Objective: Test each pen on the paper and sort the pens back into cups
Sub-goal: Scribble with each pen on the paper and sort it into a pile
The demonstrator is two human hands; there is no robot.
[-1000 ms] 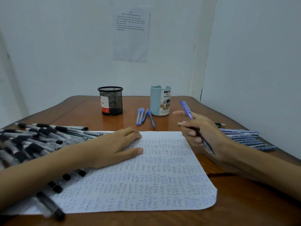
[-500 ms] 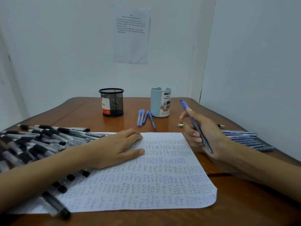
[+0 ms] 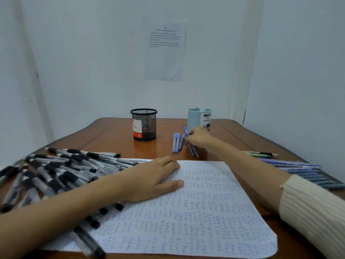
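Beside blue cup [image 3: 194,118], right grip [image 3: 197,138] clasps pen [image 3: 185,129]; left grip [image 3: 155,178] flat on paper [image 3: 205,221].

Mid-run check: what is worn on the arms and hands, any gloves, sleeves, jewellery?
No gloves, ring or watch visible on the left hand or right hand. The left forearm is bare in view. The right arm wears a cream ribbed knit sleeve, cuff ending partway up the forearm.
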